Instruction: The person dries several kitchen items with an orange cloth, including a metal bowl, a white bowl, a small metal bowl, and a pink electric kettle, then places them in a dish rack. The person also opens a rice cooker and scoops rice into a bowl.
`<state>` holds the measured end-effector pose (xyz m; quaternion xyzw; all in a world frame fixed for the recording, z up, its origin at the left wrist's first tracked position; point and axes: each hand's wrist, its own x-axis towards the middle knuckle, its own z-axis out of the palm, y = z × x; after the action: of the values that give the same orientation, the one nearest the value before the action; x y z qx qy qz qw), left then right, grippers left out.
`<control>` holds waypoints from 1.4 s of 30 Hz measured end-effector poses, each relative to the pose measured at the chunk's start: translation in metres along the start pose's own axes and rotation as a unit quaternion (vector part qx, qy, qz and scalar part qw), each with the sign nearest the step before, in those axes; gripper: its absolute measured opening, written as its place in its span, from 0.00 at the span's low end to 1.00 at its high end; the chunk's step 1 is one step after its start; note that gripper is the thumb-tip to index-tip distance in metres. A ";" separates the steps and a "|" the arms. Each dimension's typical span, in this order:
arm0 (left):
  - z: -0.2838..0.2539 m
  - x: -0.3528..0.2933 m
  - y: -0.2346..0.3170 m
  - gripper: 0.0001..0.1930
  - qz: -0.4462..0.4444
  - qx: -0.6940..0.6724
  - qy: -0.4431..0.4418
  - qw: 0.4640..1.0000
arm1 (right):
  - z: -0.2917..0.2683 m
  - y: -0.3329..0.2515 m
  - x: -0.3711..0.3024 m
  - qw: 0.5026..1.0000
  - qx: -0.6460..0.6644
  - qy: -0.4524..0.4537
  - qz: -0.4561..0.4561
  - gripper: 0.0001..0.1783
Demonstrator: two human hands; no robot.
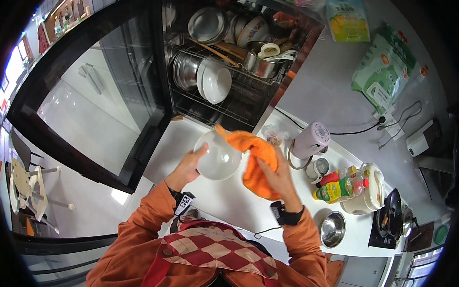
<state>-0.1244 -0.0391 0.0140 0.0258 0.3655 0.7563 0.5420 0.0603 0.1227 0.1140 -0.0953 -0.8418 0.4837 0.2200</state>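
A white bowl is held over the white counter by my left hand, the thumb on its rim and the other fingers partly hidden. My right hand grips an orange cloth, which hangs down below the hand. One end of the cloth reaches left to the bowl's upper rim. Beyond the bowl stands an open dish cabinet with wire racks. White bowls and metal bowls stand on edge in its lower rack.
The cabinet's glass door swings out at left. On the counter at right are a pink kettle, several bottles, a white rice cooker and a steel bowl. A black pan sits farther right.
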 end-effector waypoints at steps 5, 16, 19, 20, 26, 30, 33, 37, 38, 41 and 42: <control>0.019 -0.001 -0.023 0.26 -0.073 0.134 -0.096 0.984 | 0.057 0.017 -0.010 0.984 0.106 0.142 -0.002 0.21; 0.045 -0.016 -0.043 0.26 -0.026 0.161 -0.153 0.975 | 0.037 0.044 0.018 0.873 0.432 -0.058 0.218 0.20; 0.054 -0.011 -0.047 0.26 -0.008 0.197 -0.012 0.980 | 0.058 0.079 0.010 0.885 0.458 -0.012 0.084 0.20; 0.056 -0.013 -0.049 0.26 0.027 0.222 0.005 0.975 | 0.063 0.088 0.010 0.820 0.565 -0.030 0.082 0.21; 0.056 -0.003 -0.060 0.21 0.231 0.300 0.105 0.920 | 0.077 0.091 -0.008 0.687 0.690 -0.061 0.220 0.23; 0.034 0.019 -0.062 0.18 0.320 0.319 0.170 0.876 | 0.083 0.082 -0.030 0.703 0.650 -0.078 0.279 0.25; 0.014 0.031 -0.055 0.18 0.367 0.361 0.191 0.836 | 0.083 0.079 -0.034 0.706 0.630 -0.100 0.306 0.26; -0.004 0.030 -0.045 0.17 0.342 0.392 0.219 0.825 | 0.066 0.062 -0.029 0.742 0.585 -0.121 0.305 0.27; -0.006 0.028 -0.043 0.17 0.329 0.410 0.229 0.820 | 0.063 0.056 -0.027 0.805 0.511 -0.040 0.299 0.23; -0.005 0.018 -0.040 0.19 0.215 0.379 0.173 0.883 | 0.037 0.030 -0.024 0.842 0.441 0.027 0.311 0.21; -0.001 0.013 -0.041 0.20 0.225 0.446 0.144 0.854 | 0.041 0.024 -0.022 0.885 0.399 0.076 0.228 0.22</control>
<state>-0.0970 -0.0229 -0.0156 0.2367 0.7219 0.6087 0.2287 0.0594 0.0956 0.0695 -0.2253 -0.5130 0.8071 0.1861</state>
